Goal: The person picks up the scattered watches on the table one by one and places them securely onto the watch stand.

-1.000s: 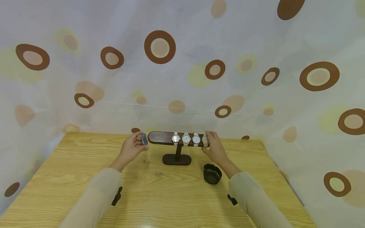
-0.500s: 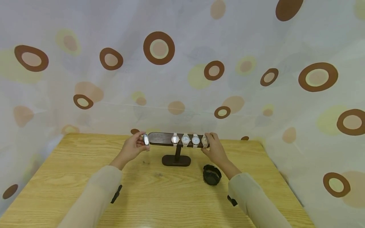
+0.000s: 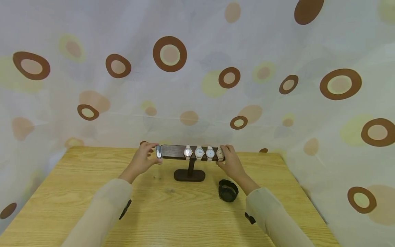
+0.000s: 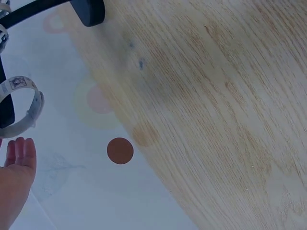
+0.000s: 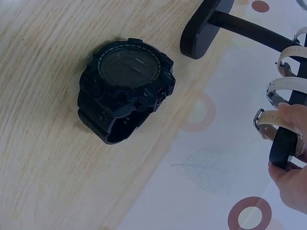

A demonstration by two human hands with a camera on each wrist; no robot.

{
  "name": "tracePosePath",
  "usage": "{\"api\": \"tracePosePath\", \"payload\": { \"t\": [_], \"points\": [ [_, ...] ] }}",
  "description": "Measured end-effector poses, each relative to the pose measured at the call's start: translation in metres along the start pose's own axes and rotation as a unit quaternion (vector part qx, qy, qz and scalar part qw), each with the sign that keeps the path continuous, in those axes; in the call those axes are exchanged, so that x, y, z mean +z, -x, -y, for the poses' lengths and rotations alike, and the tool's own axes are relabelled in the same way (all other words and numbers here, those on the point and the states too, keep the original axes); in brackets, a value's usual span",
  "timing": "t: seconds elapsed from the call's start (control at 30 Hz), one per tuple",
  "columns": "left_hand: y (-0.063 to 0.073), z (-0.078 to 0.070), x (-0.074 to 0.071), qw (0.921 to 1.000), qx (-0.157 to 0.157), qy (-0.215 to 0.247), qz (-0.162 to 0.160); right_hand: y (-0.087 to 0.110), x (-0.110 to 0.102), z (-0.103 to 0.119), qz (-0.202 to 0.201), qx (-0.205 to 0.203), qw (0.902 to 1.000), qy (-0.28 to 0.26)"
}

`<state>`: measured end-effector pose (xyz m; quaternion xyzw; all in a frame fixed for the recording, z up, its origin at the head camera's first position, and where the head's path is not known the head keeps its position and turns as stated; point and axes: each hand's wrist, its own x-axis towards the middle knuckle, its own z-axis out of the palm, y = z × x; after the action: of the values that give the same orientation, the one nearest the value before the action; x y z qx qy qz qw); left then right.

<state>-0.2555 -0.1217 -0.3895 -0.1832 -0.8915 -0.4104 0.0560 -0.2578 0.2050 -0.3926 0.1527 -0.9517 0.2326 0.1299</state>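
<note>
My left hand (image 3: 141, 160) pinches a narrow watch with an oblong face and a light strap (image 3: 159, 152) at the left end of a dark watch stand (image 3: 172, 151). In the left wrist view its closed strap loop (image 4: 35, 106) is at the bar's tip; how far it is over the bar is hard to tell. My right hand (image 3: 231, 162) grips the bar's right end, next to a pale-strapped wristwatch (image 3: 220, 154). More light-strapped wristwatches (image 3: 199, 152) sit side by side along the bar's right half.
A chunky black digital watch (image 3: 228, 190) lies on the wooden table (image 3: 172, 212), right of the stand's foot (image 3: 189, 175) and near my right forearm. A patterned cloth (image 3: 191, 92) hangs directly behind the table's back edge.
The narrow watch in my left hand has moved slightly right to the bar's left tip, and its face has turned toward the head camera. My right hand keeps its grip on the bar.
</note>
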Motion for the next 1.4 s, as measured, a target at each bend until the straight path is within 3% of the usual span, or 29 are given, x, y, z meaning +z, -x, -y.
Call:
{"api": "tracePosePath", "payload": {
  "t": [0.37, 0.93, 1.2, 1.4],
  "points": [
    [-0.005, -0.001, 0.000, 0.9998, -0.007, -0.016, 0.013, 0.000, 0.000, 0.001, 0.001, 0.006, 1.0000, -0.002],
    [-0.016, -0.009, 0.012, 0.9969, 0.052, -0.059, -0.003, -0.001, 0.000, -0.002, 0.014, 0.005, 0.9999, -0.004],
    [-0.020, -0.014, 0.018, 0.9939, 0.044, -0.101, -0.008, 0.000, -0.001, 0.000, 0.004, -0.001, 0.9999, -0.009],
    [-0.022, -0.018, 0.022, 0.9933, 0.048, -0.105, -0.001, 0.000, 0.000, -0.001, 0.004, -0.003, 0.9999, -0.011]
  ]
}}
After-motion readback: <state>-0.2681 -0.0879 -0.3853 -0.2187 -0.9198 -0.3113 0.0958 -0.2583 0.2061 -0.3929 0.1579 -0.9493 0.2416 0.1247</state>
